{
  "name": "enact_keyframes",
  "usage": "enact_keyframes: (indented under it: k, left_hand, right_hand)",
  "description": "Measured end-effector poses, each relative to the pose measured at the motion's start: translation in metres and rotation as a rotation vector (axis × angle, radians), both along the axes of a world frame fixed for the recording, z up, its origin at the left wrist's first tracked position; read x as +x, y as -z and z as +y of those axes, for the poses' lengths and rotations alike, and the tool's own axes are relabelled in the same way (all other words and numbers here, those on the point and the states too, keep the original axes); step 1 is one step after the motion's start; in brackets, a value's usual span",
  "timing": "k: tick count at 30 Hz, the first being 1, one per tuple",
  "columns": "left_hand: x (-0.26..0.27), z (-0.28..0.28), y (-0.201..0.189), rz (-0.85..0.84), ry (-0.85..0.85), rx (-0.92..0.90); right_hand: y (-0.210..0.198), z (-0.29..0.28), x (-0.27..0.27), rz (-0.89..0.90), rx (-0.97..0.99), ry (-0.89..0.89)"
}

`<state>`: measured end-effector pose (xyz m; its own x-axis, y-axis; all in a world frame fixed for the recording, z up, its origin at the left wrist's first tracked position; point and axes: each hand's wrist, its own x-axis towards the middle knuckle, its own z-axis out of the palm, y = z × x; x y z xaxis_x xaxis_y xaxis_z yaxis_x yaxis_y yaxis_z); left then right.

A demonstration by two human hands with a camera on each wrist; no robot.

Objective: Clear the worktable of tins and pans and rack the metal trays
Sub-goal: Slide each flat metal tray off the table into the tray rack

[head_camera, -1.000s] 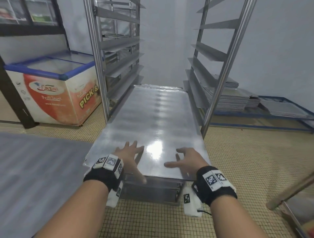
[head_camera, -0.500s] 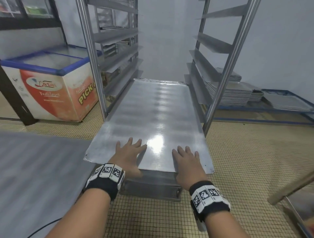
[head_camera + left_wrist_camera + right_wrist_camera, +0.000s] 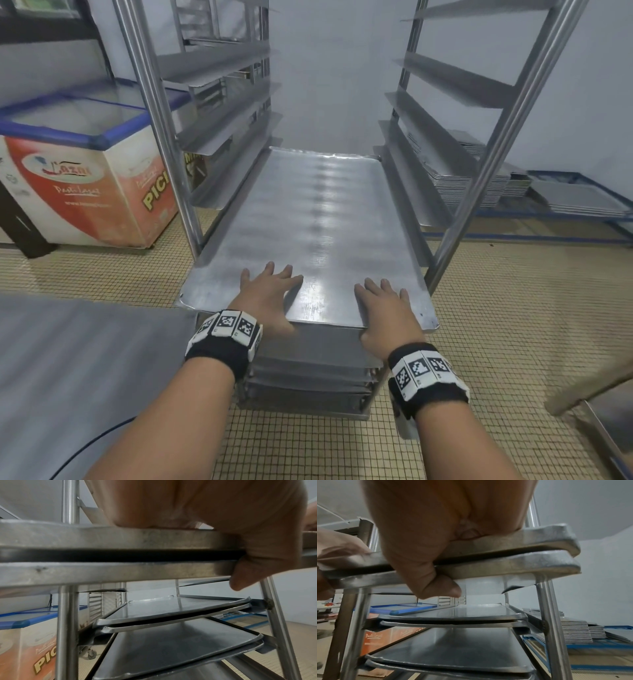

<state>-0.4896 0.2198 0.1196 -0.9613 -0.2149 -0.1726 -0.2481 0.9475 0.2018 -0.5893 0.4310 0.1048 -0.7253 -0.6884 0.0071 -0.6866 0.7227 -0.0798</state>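
Both hands lie flat, fingers straight and spread, on the near end of a broad, flat, dull-silver metal tray (image 3: 310, 236). The left hand (image 3: 265, 297) presses near the near-left corner and the right hand (image 3: 383, 310) near the near-right corner. In the wrist views each thumb hangs down over the front rim, the left thumb (image 3: 254, 573) and the right thumb (image 3: 435, 584) both crossing the edge of a second tray (image 3: 106, 570) lying directly under the first. Neither hand pinches the metal; they bear on it with palm and thumb.

Ahead of the hands the tray pair runs into a tall stainless-steel rack (image 3: 161, 137) with angled side runners, and most of its length already sits between the uprights. Only the near end, under the palms, overhangs the front posts. Below the hands more paired trays (image 3: 453, 619) already rest on lower runners.

This looks like the end of a racking step: the pair is being slid home. The next move would call for an even forward push from both hands, keeping the long edges on their runners so neither side jams, until the front rim stands level with the trays beneath.
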Motion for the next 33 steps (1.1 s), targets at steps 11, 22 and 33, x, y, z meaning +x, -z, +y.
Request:
enact_keyframes:
  k: [11, 22, 33]
  left_hand:
    - [-0.077, -0.037, -0.005, 0.009, 0.007, -0.040]
    - [-0.121, -0.056, -0.010, -0.029, 0.005, -0.044]
    - [-0.146, -0.055, -0.015, -0.054, -0.098, -0.069]
  right_hand:
    - [0.002, -0.040, -0.080, -0.008, 0.024, 0.003]
    - [-0.001, -0.058, -0.121, -0.005, 0.040, 0.028]
    - [0.000, -0.065, -0.153, 0.024, 0.060, -0.024]
